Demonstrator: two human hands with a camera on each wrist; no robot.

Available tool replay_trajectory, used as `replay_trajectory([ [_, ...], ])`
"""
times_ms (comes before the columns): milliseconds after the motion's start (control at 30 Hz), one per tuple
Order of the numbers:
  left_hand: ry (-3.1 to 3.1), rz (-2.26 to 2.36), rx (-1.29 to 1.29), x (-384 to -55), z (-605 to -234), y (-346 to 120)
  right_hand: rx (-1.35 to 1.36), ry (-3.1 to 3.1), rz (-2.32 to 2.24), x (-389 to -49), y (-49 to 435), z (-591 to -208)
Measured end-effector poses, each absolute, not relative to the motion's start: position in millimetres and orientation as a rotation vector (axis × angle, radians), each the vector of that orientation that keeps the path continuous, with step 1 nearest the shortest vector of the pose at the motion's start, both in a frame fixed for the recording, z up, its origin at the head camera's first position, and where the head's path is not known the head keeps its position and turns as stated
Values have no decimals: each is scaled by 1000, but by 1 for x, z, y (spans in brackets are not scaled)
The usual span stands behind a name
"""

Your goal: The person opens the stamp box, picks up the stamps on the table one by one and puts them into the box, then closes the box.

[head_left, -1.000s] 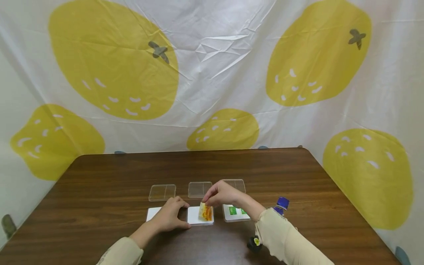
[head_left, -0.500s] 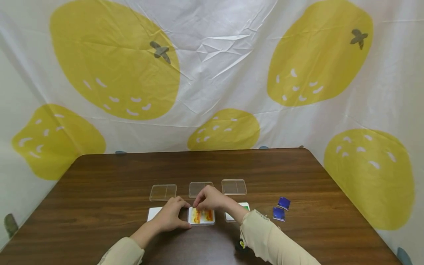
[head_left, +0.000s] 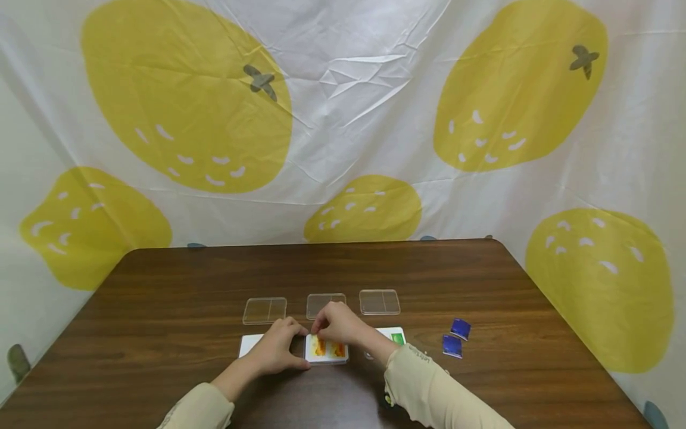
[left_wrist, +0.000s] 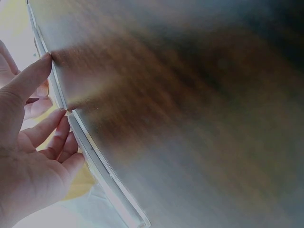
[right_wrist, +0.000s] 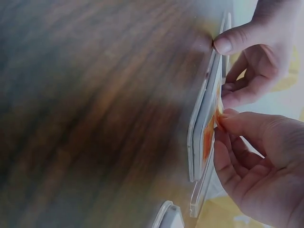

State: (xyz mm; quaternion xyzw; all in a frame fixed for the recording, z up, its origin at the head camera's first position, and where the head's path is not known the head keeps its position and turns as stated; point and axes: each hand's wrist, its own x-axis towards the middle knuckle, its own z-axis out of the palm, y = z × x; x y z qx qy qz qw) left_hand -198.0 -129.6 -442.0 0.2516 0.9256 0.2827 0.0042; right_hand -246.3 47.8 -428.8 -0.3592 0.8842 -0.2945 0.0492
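Pinching: orange packet (head_left: 320,348) is gripped by right hand (head_left: 343,325) fingertips
Steadying: middle white case (head_left: 328,360) is held by left hand (head_left: 274,348) thumb and fingers
Aligning: packet best kept flat, squarely placed

Illegible lettering (head_left: 420,353) on right sleeve (head_left: 436,387)

Dark wood-grain table (head_left: 171,333), rounded far corners; behind, creased white sheet (head_left: 364,36), large yellow fruit prints (head_left: 187,107).
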Motion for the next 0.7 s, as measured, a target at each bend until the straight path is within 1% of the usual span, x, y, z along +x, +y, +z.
replay_trajectory([
  [367, 2909, 877, 790, -196, -440, -129, -1190, 2757, -770, -244, 47, -429],
  [567, 2927, 860, 807, -196, -440, -129, -1191, 2770, -830, -243, 54, -427],
  [700, 2923, 856, 795, -196, -438, -130, -1199, 2720, -942, -240, 69, -422],
])
